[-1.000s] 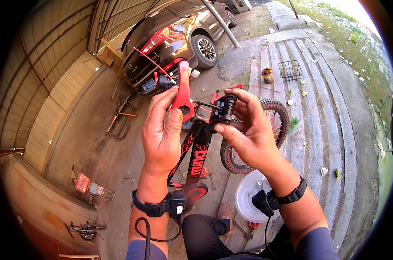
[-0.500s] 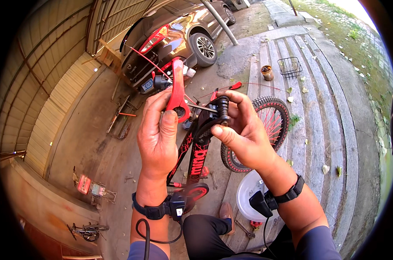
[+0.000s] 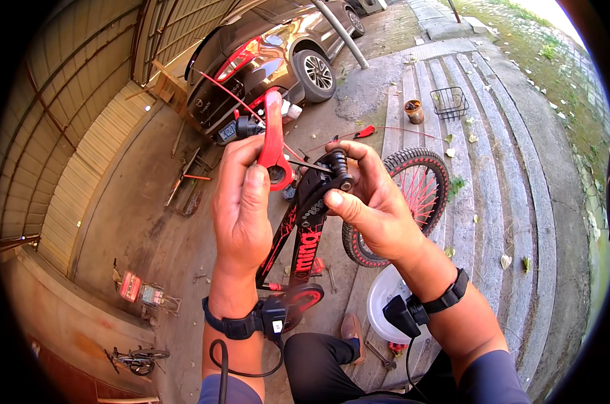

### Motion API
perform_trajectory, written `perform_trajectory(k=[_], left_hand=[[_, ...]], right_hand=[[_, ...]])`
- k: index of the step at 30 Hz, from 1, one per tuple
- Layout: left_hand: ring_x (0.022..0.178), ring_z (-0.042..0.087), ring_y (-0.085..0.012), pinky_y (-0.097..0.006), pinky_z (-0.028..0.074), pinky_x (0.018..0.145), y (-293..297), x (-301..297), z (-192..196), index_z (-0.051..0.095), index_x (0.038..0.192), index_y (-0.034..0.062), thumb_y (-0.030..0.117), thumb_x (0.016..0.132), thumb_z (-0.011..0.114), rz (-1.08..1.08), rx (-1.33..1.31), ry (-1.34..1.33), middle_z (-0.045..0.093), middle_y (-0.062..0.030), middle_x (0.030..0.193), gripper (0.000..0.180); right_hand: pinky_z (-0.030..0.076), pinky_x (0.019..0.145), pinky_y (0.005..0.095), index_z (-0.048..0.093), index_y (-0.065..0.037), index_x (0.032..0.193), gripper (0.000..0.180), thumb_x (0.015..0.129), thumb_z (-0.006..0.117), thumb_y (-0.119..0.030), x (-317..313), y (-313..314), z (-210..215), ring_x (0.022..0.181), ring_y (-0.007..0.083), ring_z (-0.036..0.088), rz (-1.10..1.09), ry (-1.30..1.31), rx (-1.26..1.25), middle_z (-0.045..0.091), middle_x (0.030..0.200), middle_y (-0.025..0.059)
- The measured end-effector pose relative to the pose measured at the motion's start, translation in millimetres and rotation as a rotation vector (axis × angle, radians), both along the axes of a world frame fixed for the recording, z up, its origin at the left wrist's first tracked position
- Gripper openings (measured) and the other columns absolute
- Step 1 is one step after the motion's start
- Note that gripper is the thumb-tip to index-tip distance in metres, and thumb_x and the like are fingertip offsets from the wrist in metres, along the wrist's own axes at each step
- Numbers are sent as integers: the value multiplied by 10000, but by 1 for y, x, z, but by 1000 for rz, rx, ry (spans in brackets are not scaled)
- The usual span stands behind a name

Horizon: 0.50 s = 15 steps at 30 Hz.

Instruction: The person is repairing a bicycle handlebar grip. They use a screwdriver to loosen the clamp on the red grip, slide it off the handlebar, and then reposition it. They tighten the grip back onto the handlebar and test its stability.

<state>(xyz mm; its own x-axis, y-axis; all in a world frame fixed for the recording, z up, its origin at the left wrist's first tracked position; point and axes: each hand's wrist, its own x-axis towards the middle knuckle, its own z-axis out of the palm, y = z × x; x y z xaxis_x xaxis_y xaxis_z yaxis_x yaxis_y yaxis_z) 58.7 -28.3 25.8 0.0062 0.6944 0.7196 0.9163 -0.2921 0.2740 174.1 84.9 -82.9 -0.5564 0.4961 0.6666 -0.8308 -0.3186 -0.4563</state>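
Observation:
My left hand [image 3: 239,209] is closed on a red curved metal arm [image 3: 273,135] with a round hole at its lower end. Its thumb presses the front beside the hole, with the fingers behind. My right hand [image 3: 379,205] pinches a black part with a coil spring [image 3: 340,168] between thumb and fingers. From near the red arm's hole, a thin flat metal strip [image 3: 308,163] runs to the black part; how it joins either end I cannot tell. Just below stands a black and red bicycle frame [image 3: 308,249], partly covered by the held parts.
A knobby wheel with red spokes [image 3: 422,185] is right of the frame. A white plastic tub [image 3: 379,306] and a wrench [image 3: 380,355] lie near my legs. Farther off are a small can [image 3: 414,113], a wire basket [image 3: 450,102] and a parked car [image 3: 264,60].
Both hands have shifted slightly left with the parts they hold. The black spring part has turned a little, showing more of its bolt end and flat side.

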Motion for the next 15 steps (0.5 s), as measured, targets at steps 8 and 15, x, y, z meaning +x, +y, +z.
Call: perform_trajectory(k=[8, 15], left_hand=[[1004, 588, -231, -342, 481, 870, 11, 3, 4, 614, 1149, -22, 363, 1092, 354, 29, 47, 110, 600, -123, 1117, 468], [976, 585, -233, -342, 475, 850, 10, -2, 1, 620, 1135, -24, 361, 1091, 362, 34, 81, 147, 617, -114, 1077, 466]], right_hand=[[473, 991, 314, 345, -7, 1398, 561, 965, 677, -133, -1, 2, 4, 1146, 142, 572, -63, -6, 59, 579, 1199, 84], [468, 984, 305, 373, 7, 1366, 530, 961, 683, -139, 2, -5, 5, 1110, 125, 570, -43, -35, -8, 578, 1181, 71]])
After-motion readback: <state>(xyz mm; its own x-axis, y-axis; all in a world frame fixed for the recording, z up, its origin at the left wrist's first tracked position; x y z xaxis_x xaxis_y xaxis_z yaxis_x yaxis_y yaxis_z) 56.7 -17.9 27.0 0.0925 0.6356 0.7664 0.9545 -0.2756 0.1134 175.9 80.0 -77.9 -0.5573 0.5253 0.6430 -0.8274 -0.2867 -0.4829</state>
